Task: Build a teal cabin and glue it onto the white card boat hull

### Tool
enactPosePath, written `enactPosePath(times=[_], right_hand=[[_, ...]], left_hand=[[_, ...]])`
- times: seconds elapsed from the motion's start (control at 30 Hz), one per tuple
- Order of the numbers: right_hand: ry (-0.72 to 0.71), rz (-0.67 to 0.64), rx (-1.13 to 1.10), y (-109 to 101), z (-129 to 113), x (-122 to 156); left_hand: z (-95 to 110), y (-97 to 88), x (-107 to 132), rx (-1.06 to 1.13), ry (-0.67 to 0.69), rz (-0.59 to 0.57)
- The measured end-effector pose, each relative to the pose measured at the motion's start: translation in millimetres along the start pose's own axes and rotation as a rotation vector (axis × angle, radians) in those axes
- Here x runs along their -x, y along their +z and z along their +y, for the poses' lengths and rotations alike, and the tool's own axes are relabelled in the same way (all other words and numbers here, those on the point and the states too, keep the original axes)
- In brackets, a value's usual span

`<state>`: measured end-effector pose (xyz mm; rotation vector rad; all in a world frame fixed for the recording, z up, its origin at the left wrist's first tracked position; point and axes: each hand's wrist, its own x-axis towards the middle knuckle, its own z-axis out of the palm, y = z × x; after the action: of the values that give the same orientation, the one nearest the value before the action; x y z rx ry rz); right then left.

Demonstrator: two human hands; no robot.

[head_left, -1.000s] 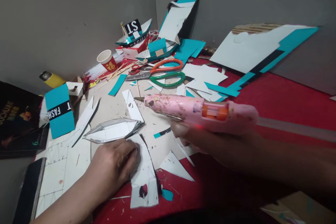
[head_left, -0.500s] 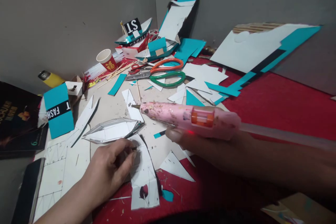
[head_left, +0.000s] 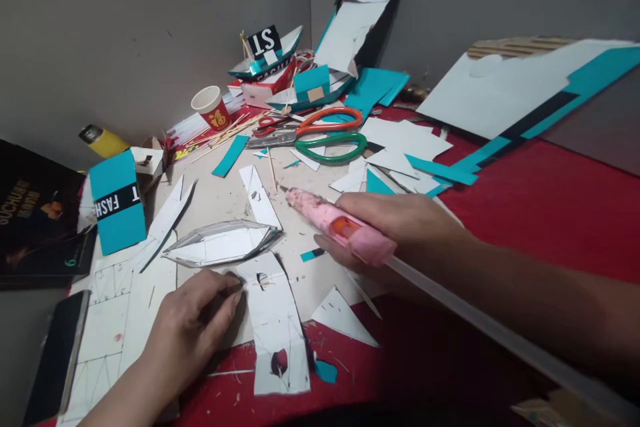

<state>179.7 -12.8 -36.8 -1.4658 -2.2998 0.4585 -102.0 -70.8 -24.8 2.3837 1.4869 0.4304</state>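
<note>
My right hand [head_left: 400, 230] is wrapped round a pink hot glue gun [head_left: 345, 227] with an orange window; a long translucent glue stick [head_left: 450, 307] runs out of its back. The dark nozzle points left, above the board. My left hand [head_left: 200, 313] is low on the left, fingers curled and thumb near the fingertips, beside a white card strip with cut holes [head_left: 280, 340]. Whether anything is between those fingertips cannot be made out. Just beyond it lies a small white card boat hull [head_left: 223, 243]. Behind the hull is a narrow white card strip [head_left: 257, 193].
Scissors with orange and green handles [head_left: 330, 137] lie mid-table. Behind stand a paper cup [head_left: 210, 107], thin sticks [head_left: 225, 137] and two teal card boats [head_left: 273, 57]. A phone [head_left: 57, 353] and a teal box [head_left: 117, 203] are left. Card scraps [head_left: 400, 147] lie right.
My right hand has turned the glue gun so its back swings down toward me and its nozzle moves right. My left hand has drawn slightly left, off the holed card strip. The view has shifted slightly.
</note>
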Motion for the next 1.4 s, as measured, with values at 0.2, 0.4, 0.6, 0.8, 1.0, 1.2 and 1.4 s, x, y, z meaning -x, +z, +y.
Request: enactPosePath(times=[0.2, 0.4, 0.6, 0.8, 1.0, 1.2, 1.4], right_hand=[[0.086, -0.127, 0.228, -4.8, 17.0, -15.1], [0.082, -0.185, 0.261, 0.2, 24.1, -16.5], [0.056, -0.192, 0.317, 0.7, 27.8, -19.1], [0.056, -0.202, 0.339, 2.1, 28.8, -20.1], [0.006, -0.195, 0.362, 1.0, 35.7, -14.5], [-0.16, -0.104, 0.333, -7.8, 26.0, -1.2], [-0.519, -0.253, 0.115, 1.4, -28.2, 8.1]], left_hand=[[0.1, 9.9, -5.6, 0.03, 0.066, -0.041], [-1.2, 15.6, -9.9, 0.018, 0.087, -0.062], [-1.8, 17.6, -10.1, 0.048, 0.077, -0.072], [-3.3, 20.9, -10.4, 0.035, 0.076, -0.055], [-6.0, 24.2, -9.8, 0.043, 0.064, -0.085], [-8.3, 26.1, -9.7, 0.08, 0.085, -0.068], [-10.4, 27.3, -9.0, 0.064, 0.069, -0.092]])
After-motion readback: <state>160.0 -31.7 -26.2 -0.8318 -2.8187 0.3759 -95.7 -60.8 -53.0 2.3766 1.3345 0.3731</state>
